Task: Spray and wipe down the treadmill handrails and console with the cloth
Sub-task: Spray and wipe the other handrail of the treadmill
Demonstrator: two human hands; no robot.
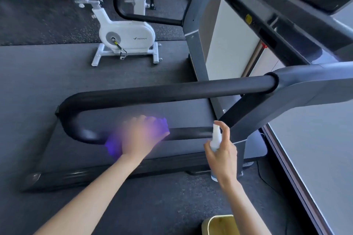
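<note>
The left hand [140,136] presses a purple cloth [114,147] against the lower run of the near handrail [172,91], just beside its curved end; the hand is blurred, so I cannot tell whether its grip is spread flat over the cloth or curled round it. The right hand [222,155] has its grip wrapped round a white spray bottle [215,137], 1 finger on the nozzle, held near the rail's right end. The console [286,30] sits up at right. A fast pass could skip the bend's underside, and the cloth could slide off the round rail. Spraying from here could also send mist onto the belt [152,108] below, leaving it slick.
</note>
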